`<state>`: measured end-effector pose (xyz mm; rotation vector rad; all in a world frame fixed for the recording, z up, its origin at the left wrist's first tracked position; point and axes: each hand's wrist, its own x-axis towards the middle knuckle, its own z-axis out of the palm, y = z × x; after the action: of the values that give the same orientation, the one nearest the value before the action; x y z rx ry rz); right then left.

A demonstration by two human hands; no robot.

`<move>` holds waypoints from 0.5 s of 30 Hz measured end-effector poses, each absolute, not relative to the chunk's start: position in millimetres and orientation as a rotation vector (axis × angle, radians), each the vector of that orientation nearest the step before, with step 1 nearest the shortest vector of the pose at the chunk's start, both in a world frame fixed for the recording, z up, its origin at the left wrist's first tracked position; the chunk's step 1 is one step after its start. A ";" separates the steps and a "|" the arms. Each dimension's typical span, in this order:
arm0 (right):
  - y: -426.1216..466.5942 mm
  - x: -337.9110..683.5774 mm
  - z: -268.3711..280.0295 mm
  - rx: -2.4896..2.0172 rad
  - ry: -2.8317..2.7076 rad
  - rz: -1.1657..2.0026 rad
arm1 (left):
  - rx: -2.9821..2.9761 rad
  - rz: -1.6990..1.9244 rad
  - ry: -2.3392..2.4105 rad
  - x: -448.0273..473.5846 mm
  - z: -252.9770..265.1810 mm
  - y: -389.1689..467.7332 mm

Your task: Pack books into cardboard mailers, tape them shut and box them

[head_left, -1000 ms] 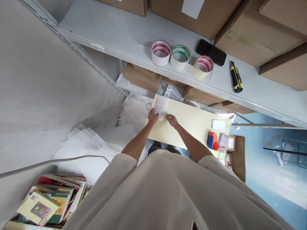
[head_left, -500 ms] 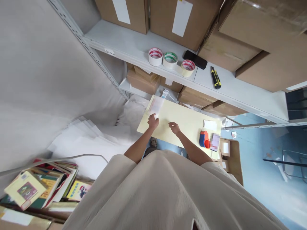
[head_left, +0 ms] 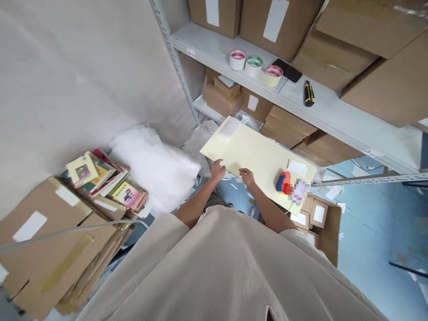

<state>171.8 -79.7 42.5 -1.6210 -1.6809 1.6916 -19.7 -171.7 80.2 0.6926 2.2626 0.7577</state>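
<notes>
My left hand [head_left: 218, 170] is at the near edge of the cream tabletop [head_left: 254, 151], thumb and fingers apart, holding nothing that I can see. My right hand [head_left: 246, 176] hovers by the same edge, a short way to the right. Its fingers are curled into a pinch; whatever lies between them, if anything, is too small to make out. A translucent, whitish sheet or bag [head_left: 230, 129] lies flat at the table's far left end. Toward the right end sit an orange and blue tape dispenser [head_left: 283, 183] and a white paper stack [head_left: 297, 167].
Tape rolls [head_left: 254, 67], a black phone [head_left: 286, 70] and a yellow-black cutter [head_left: 309, 93] rest on the grey shelf [head_left: 347, 120] beyond the table. White sheets [head_left: 157, 165] and books [head_left: 100, 174] are piled left. An open carton [head_left: 329, 236] stands right.
My left hand has come off the translucent sheet and back to the table's near edge. The right hand stays about where it was. My view has turned left, showing more cartons there.
</notes>
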 end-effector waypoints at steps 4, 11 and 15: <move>-103.4 160.1 49.6 -1.563 -1.746 1.749 | 0.572 0.789 2.320 -22.9 89.4 -219.0; -148.7 93.8 64.7 -1.337 -1.976 1.875 | 0.298 0.908 2.450 -48.1 105.1 -312.1; -197.8 47.6 69.1 -1.150 -2.161 1.964 | 0.156 1.016 2.507 -64.3 106.4 -383.0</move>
<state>47.6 -197.8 69.1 -1.1496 -2.1610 1.9636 -64.3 -383.0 106.4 0.1556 2.5071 1.0157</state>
